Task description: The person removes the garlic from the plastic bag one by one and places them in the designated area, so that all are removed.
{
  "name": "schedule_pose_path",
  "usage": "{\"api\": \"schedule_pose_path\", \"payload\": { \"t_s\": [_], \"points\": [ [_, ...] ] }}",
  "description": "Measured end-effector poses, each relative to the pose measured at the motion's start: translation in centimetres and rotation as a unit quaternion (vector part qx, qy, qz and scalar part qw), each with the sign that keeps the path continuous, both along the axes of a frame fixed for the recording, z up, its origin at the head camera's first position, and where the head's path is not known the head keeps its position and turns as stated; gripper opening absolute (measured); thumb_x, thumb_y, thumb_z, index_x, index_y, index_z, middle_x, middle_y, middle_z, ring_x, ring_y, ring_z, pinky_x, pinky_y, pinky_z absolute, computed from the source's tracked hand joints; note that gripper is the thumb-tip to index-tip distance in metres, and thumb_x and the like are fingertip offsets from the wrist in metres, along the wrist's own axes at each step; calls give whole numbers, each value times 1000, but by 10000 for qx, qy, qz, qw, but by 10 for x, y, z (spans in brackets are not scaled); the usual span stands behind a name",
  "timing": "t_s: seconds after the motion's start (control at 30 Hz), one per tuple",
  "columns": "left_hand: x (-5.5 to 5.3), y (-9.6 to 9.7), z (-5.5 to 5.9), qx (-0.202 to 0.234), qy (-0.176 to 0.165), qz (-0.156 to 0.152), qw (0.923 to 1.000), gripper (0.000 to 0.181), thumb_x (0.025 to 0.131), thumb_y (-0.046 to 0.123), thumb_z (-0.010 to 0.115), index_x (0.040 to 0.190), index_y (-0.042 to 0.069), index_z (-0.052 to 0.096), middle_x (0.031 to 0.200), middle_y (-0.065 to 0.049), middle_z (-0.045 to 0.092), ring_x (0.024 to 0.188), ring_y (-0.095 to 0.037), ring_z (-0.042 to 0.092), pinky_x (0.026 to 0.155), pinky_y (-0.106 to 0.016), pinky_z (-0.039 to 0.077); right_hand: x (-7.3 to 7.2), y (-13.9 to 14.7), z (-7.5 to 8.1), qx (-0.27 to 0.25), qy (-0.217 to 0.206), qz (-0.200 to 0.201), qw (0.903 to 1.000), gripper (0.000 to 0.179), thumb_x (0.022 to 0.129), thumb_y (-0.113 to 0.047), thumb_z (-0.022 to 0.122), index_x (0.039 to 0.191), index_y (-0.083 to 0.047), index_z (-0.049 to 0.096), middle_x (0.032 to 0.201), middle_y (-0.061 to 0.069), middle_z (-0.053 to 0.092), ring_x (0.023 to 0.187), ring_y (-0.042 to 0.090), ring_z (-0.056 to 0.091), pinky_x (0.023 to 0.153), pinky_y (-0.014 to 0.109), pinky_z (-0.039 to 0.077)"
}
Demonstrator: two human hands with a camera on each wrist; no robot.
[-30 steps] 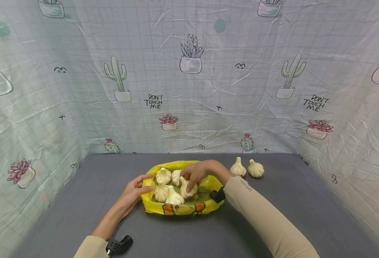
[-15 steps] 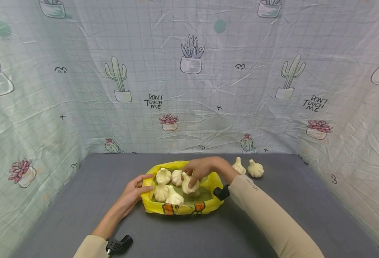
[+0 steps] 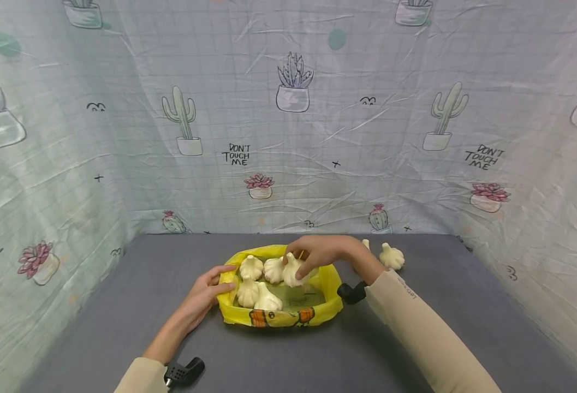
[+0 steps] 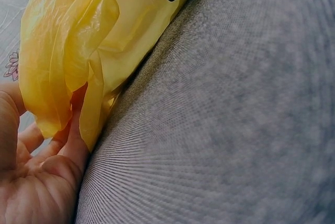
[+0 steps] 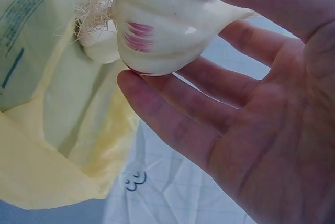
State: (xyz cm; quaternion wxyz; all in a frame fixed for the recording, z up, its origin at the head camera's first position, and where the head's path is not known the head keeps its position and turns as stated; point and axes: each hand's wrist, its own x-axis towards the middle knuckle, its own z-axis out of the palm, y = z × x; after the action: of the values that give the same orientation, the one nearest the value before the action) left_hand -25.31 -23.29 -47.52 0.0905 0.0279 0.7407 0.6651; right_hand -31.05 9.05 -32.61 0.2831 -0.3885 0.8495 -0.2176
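A yellow plastic bag (image 3: 329,308) with its rim turned down stands open on the table. My left hand (image 3: 201,295) holds the bag's left side; the left wrist view shows yellow plastic (image 4: 68,51) between thumb and fingers. Over the bag's back right part, my right hand (image 3: 321,251) grips a garlic bulb (image 3: 293,271) between thumb and fingers, stem upward. Purple streaks mark that bulb (image 5: 157,25) in the right wrist view, where the fingers lie along its side. Several other garlic bulbs (image 3: 267,300) sit in the left half of the bag.
Behind the right forearm, one garlic bulb (image 3: 391,256) lies on the grey table (image 3: 288,360), with another bulb (image 3: 366,244) mostly hidden by the arm. A cloth printed with cacti (image 3: 288,191) hangs around the back and sides.
My right hand has lifted the garlic bulb from among the others and moved it slightly right and toward the back of the bag. The left hand keeps its hold on the bag.
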Motion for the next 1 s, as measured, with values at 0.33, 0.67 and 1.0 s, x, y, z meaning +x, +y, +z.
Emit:
{"api": "schedule_pose_path", "payload": {
  "t_s": [0.33, 0.67, 1.0],
  "points": [
    [-1, 4, -1, 89, -26, -26, 10000, 56, 100, 20, 68, 152, 11, 48, 158, -22, 45, 117, -23, 65, 91, -36, 58, 15, 21, 9, -406, 525, -14, 9978, 40, 95, -28, 76, 132, -19, 65, 138, 0, 63, 123, 22, 59, 105, 43, 49],
    [0, 2, 0, 47, -13, 28, 10000, 55, 101, 21, 67, 152, 13, 48, 166, -19, 32, 127, -26, 59, 94, -36, 57, 33, 43, 12, -1118, 458, -266, 9923, 44, 96, -25, 75, 137, -14, 62, 142, 4, 60, 117, 23, 54, 105, 48, 51],
    [1, 1, 0, 45, 81, -17, 10000, 54, 101, 22, 67, 152, 12, 49, 170, -18, 22, 140, -34, 48, 98, -36, 54, 47, 67, 7, -1604, 448, -632, 9840, 41, 96, -20, 75, 135, -16, 63, 132, 7, 61, 112, 24, 58, 102, 40, 55]
  ]
}}
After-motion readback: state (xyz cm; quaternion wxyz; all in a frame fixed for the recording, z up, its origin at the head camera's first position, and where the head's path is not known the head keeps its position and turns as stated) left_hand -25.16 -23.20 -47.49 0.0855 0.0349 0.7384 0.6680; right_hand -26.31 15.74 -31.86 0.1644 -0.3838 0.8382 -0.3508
